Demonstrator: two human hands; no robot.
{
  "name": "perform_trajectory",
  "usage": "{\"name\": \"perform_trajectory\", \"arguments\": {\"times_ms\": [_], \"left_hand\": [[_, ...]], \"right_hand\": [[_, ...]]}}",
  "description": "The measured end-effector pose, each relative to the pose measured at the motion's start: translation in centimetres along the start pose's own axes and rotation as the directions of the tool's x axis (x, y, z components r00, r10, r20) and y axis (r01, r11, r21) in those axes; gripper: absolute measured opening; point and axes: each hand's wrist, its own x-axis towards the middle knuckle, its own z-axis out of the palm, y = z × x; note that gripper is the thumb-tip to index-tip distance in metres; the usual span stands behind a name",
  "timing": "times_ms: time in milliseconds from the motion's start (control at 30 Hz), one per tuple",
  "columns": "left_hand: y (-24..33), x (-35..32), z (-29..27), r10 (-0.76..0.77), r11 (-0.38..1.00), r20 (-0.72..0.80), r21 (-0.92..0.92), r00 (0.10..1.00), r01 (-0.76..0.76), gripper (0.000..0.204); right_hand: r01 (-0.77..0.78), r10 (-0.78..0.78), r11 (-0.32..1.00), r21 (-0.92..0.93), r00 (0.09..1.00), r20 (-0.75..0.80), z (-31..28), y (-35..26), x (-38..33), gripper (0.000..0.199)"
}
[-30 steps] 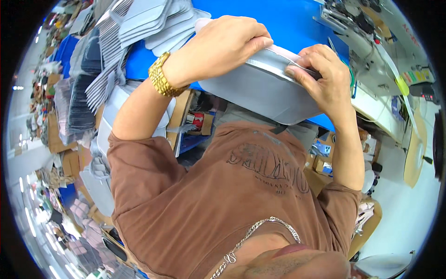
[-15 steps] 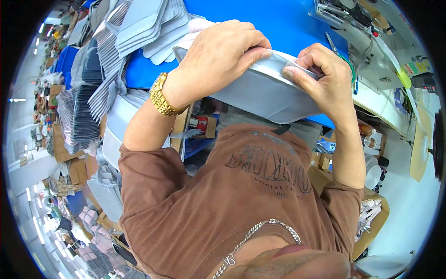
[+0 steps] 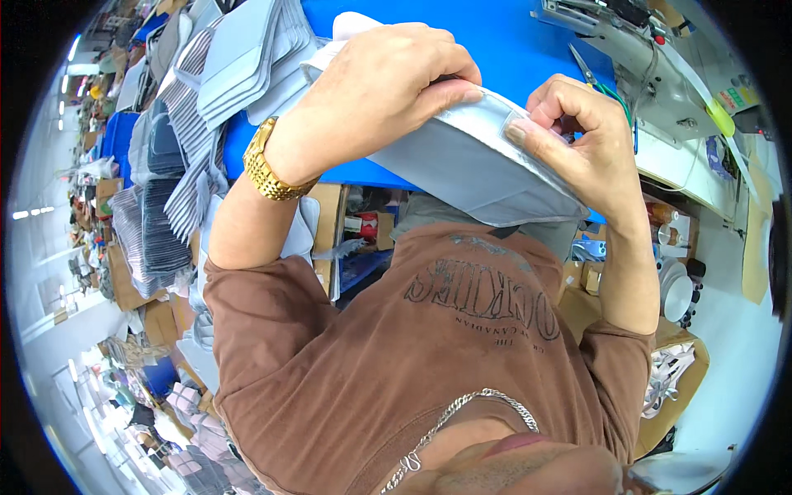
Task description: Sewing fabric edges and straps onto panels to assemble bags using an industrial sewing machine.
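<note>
A light grey sewn fabric piece (image 3: 483, 169), with a raised rim and a flat panel, is held up over the front edge of the blue table (image 3: 487, 41). My left hand (image 3: 384, 91) is closed on the piece's upper rim, thumb and fingers pinching it. At the right end of that rim my right hand (image 3: 582, 136) pinches the edge, its thumb on the near side and its fingers curled behind. The far side of the piece is hidden by my left hand. Beyond my right hand lie scissors (image 3: 601, 87) with green handles.
Stacks of flat grey panels (image 3: 239, 66) lie at the left of the table, with more ridged stacks (image 3: 153, 235) beside it. A sewing machine (image 3: 660, 82) stands at the far right. Below it at the right is a cardboard box (image 3: 689, 363) with white straps.
The rim between my hands has turned so that more of its inner face shows. My right thumb now presses flatter along the edge. Both hands stay on the piece.
</note>
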Motion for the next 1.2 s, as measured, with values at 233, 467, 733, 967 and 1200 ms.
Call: {"name": "perform_trajectory", "arguments": {"times_ms": [233, 467, 733, 967, 1200], "left_hand": [[-2.2, 2.7, 0.9, 0.089, 0.996, 0.049, -0.026, 0.995, -0.088, 0.012], [-7.2, 8.2, 1.8, 0.034, 0.999, 0.228, -0.002, 0.973, -0.035, 0.018], [-12.6, 13.3, 6.4, 0.022, 0.998, 0.210, 0.056, 0.977, -0.035, 0.019], [-16.0, 17.4, 7.8, -0.075, 0.915, 0.232, -0.370, 0.970, 0.160, 0.014], [-17.5, 18.2, 10.5, -0.017, 0.801, 0.064, -0.597, 0.998, 0.052, 0.027]], "right_hand": [[-0.168, 0.158, 0.983, 0.073, 0.980, 0.122, -1.8, 1.4, 1.1, 0.021], [-0.274, 0.277, 0.913, 0.301, 0.960, 0.033, -1.5, 6.6, 2.3, 0.020], [-0.363, 0.374, 0.733, 0.576, 0.922, 0.104, -2.1, 12.3, 5.2, 0.034], [-0.391, 0.445, 0.629, 0.671, 0.890, 0.101, -3.8, 15.5, 7.0, 0.036], [-0.416, 0.470, 0.647, 0.639, 0.878, 0.096, -4.6, 15.9, 7.1, 0.036]]}}
